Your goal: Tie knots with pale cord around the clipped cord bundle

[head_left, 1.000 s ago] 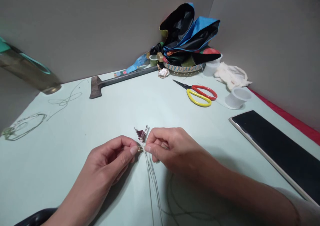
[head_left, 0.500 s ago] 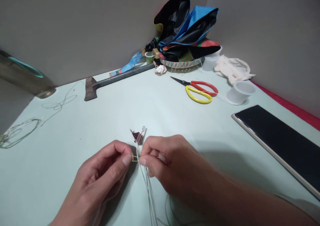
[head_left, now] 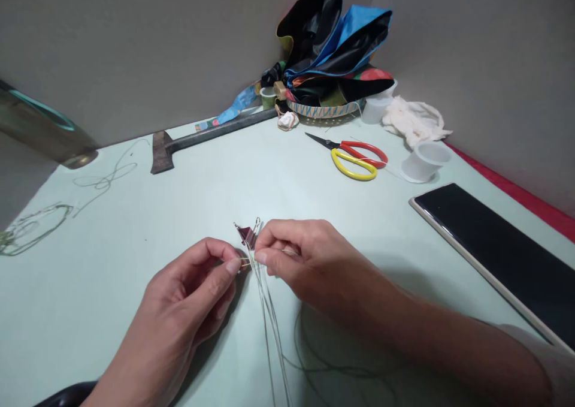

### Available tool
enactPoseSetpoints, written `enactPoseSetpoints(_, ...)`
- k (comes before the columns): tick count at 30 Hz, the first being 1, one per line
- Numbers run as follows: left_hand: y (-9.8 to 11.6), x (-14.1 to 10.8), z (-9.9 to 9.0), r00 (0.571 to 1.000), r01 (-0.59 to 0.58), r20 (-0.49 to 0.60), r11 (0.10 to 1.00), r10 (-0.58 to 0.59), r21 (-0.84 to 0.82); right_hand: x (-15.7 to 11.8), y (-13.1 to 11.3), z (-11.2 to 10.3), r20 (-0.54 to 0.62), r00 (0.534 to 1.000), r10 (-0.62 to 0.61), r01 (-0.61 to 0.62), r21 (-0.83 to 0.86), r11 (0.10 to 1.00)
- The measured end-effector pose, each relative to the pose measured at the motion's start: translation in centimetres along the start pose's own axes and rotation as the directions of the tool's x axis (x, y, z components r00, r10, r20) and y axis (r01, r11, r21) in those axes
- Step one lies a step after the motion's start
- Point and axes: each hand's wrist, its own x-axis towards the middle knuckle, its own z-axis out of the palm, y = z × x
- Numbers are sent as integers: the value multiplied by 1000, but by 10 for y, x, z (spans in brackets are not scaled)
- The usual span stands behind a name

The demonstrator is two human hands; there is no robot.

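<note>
Soft even light, warped edges

Maroon binder clip (head_left: 247, 235), pale cords (head_left: 269, 311) clamped

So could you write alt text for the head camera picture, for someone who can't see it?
Two bare hands, left hand and right hand, pinch thin pale cords just below a small dark red binder clip on a pale green table. Farther back lie red and yellow scissors, a hatchet and bunched colourful fabric.
</note>
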Motion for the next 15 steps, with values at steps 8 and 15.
enactPoseSetpoints(8,1,0,0,1000,-6,-30,1000,7,20,0,-3,-1,-42,992,-118,110,-154,982)
enactPoseSetpoints(15,-1,-2,-2,996,-67,-55,997,65,-38,-6,-5,-5,21,1000,-3,3,21,1000)
